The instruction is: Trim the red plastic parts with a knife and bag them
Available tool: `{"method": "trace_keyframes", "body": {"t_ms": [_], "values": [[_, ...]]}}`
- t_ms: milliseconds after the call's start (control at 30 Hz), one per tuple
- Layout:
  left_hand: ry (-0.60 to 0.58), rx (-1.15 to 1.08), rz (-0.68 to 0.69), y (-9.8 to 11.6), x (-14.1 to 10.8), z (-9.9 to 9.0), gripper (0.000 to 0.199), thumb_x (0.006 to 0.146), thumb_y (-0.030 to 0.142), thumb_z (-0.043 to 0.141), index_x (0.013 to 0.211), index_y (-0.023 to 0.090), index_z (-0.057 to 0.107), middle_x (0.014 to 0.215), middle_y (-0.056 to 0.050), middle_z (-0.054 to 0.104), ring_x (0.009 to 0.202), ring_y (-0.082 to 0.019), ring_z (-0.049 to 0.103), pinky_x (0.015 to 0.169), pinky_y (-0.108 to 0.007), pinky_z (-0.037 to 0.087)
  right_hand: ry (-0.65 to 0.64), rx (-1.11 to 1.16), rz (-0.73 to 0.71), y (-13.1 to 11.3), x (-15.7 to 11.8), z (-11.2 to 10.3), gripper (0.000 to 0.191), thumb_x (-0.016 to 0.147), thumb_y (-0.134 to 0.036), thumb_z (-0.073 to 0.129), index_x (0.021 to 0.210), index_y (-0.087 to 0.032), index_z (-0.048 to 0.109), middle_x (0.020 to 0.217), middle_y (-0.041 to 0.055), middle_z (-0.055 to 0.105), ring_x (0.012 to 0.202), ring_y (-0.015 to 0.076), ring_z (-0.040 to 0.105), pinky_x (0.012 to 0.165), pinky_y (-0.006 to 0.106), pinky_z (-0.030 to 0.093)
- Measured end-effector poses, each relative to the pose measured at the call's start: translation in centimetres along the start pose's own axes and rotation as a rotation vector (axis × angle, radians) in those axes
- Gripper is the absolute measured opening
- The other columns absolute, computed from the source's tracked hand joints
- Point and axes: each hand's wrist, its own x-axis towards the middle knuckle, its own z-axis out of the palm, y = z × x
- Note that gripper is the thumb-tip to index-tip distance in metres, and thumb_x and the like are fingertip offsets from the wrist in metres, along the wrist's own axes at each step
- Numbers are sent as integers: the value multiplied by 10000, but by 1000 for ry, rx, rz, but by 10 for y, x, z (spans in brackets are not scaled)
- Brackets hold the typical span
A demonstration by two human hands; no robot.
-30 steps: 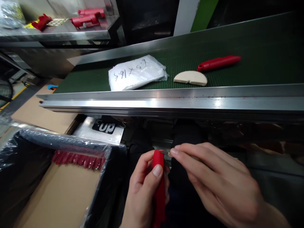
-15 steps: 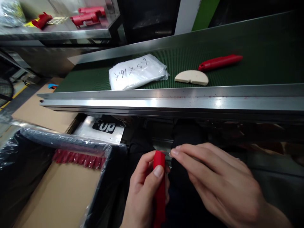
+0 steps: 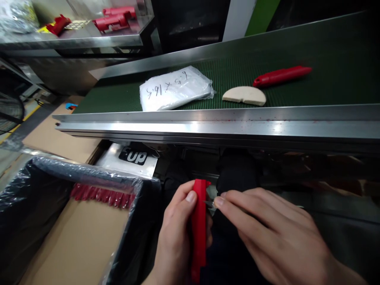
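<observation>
My left hand (image 3: 178, 225) is closed around a long red plastic part (image 3: 199, 225), held upright with the thumb along its side. A small jagged bit sticks out at the part's top right edge. My right hand (image 3: 273, 229) pinches a small pointed metal blade (image 3: 209, 204) between thumb and fingers. The blade's tip is at the right edge of the red part; whether it touches, I cannot tell. Most of the blade is hidden by my fingers.
A green conveyor belt (image 3: 118, 91) with a metal rail carries a white plastic-wrapped packet (image 3: 175, 89), a beige half-disc (image 3: 244, 95) and another red part (image 3: 282, 76). At lower left, a lined box (image 3: 118, 237) holds a row of red parts (image 3: 102, 196). More red parts (image 3: 114, 21) lie on a shelf.
My right hand has moved slightly down, and the blade now shows beside the red part. My left thumb has shifted up and left along the part. The view has shifted slightly.
</observation>
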Motion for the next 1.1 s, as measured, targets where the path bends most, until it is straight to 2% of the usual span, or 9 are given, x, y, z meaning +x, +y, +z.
{"method": "trace_keyframes", "body": {"t_ms": [133,300,533,700,800,900,1000,1067,1100], "values": [[13,20,-1,3,2,-2,297,918,469,506,1054,214,573,613,20,488,496,-113,428,444,-196,384,-12,-7,-12,-4,1,0,389,835,-24,493,1169,-122,666,1090,75,706,864,184,618,728,311,495],[71,31,-6,8,6,-4,311,893,487,546,1044,218,582,824,-11,553,551,-110,465,440,-189,429,-33,-60,-25,-8,0,2,329,904,-96,481,1154,-169,681,1076,38,722,840,170,632,687,290,486],[-27,-49,124,10,15,-6,227,936,400,521,1013,199,594,840,-10,549,555,-92,467,451,-185,383,-59,-98,-94,-13,-11,4,341,892,-73,481,1143,-182,685,1089,24,723,868,189,630,720,314,482],[-40,-86,111,9,18,-6,232,942,408,506,1031,207,581,851,-14,555,534,-84,428,426,-175,363,-91,-121,-131,-16,-17,5,333,897,-99,506,1173,-185,671,1127,20,710,872,209,635,717,349,484],[-26,-112,114,9,21,-5,242,947,413,503,1070,216,572,858,-9,541,538,-77,419,422,-163,367,-127,-36,-125,-16,-18,5,303,911,-109,501,1154,-174,670,1091,33,714,860,192,641,700,334,501],[-4,-151,128,10,23,-5,246,945,411,517,1088,217,564,853,-3,529,547,-73,414,424,-152,365,-24,98,3,-15,-17,2,311,914,-55,470,1134,-176,653,1066,41,704,921,163,641,779,297,513],[-4,-145,124,10,21,-5,237,945,415,523,1081,225,564,867,-7,541,571,-83,430,436,-158,369,144,151,276,-12,-16,0,341,902,-38,498,1149,-227,639,1137,20,666,1020,140,631,914,243,498],[-18,-138,115,8,17,-5,249,956,432,497,1069,224,574,869,-11,550,578,-88,436,442,-164,366,177,237,431,-12,-14,0,302,912,-138,553,1173,-269,625,1095,1,674,962,133,656,845,197,537],[-19,-136,117,7,15,-4,270,962,447,477,1073,223,581,867,-15,556,577,-91,440,445,-170,368,153,307,482,-13,-13,2,294,911,-194,576,1185,-293,609,1047,-11,685,908,128,671,777,176,557]]}}
